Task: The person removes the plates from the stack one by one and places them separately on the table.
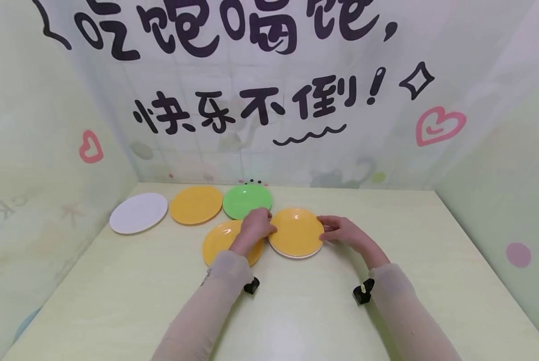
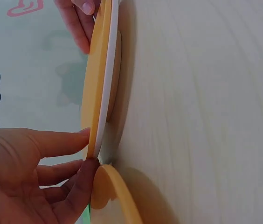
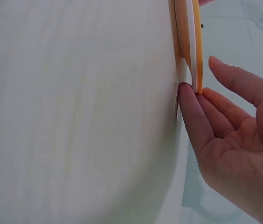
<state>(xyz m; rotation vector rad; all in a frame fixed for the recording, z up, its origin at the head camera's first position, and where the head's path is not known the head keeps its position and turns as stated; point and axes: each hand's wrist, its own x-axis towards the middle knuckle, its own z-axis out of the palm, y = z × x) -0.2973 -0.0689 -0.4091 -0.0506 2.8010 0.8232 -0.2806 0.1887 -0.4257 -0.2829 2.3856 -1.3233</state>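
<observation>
Between both hands is a yellow plate (image 1: 296, 231) lying on a white plate (image 1: 295, 257), their rims nearly flush. An orange-toned part (image 2: 116, 77) shows beneath the white rim. My left hand (image 1: 257, 224) pinches the left edge of the pair, thumb at the yellow rim and fingertips at the underside. At the right edge is my right hand (image 1: 343, 233). Its fingertips (image 3: 184, 88) touch the rim from below, while its thumb (image 3: 224, 67) stands apart above. Another yellow plate (image 1: 217, 241) lies partly hidden under my left wrist, close beside the pair.
Along the back left of the table (image 1: 292, 316) lie a white plate (image 1: 139, 213), a yellow plate (image 1: 196, 204) and a green plate (image 1: 247, 200). A printed cloth wall (image 1: 233, 165) stands behind, with side walls left and right. Each wrist wears a small black device (image 1: 363, 292).
</observation>
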